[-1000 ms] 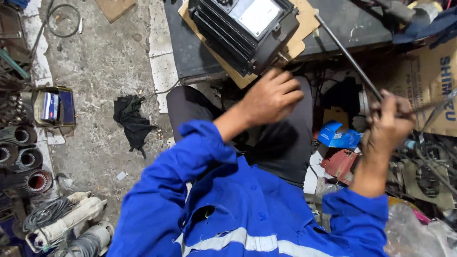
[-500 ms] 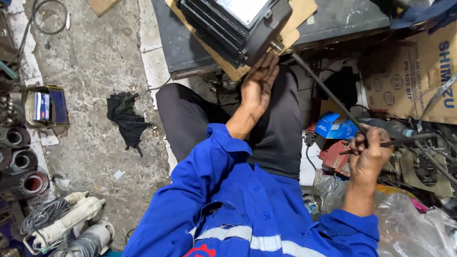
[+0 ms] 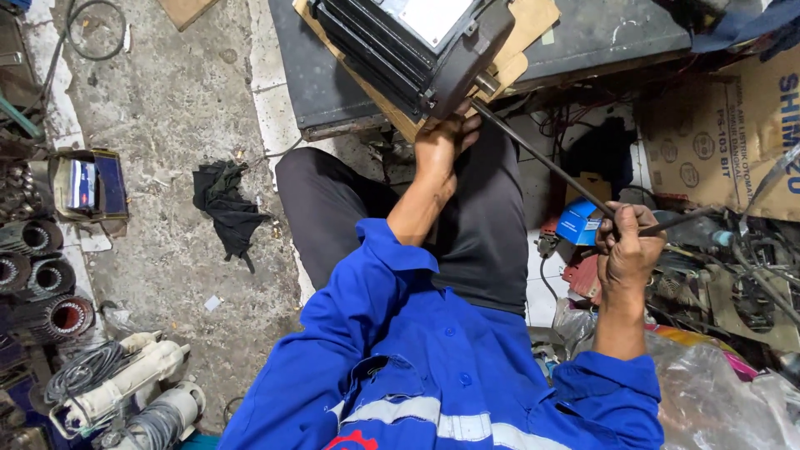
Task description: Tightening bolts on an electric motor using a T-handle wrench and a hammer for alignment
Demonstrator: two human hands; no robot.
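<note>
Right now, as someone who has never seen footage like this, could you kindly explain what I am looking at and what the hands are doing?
The camera sits on a person's head and looks down, so you see their blue jacket and both bare hands. No robot is involved. The left hand rests against the lower edge of a black finned motor, which lies on cardboard atop a dark metal table. The right hand has a closed grip on a long thin metal rod that runs up to the motor's end. On the concrete floor lie a black rag and coiled motor windings; a cardboard box stands to the right.
</note>
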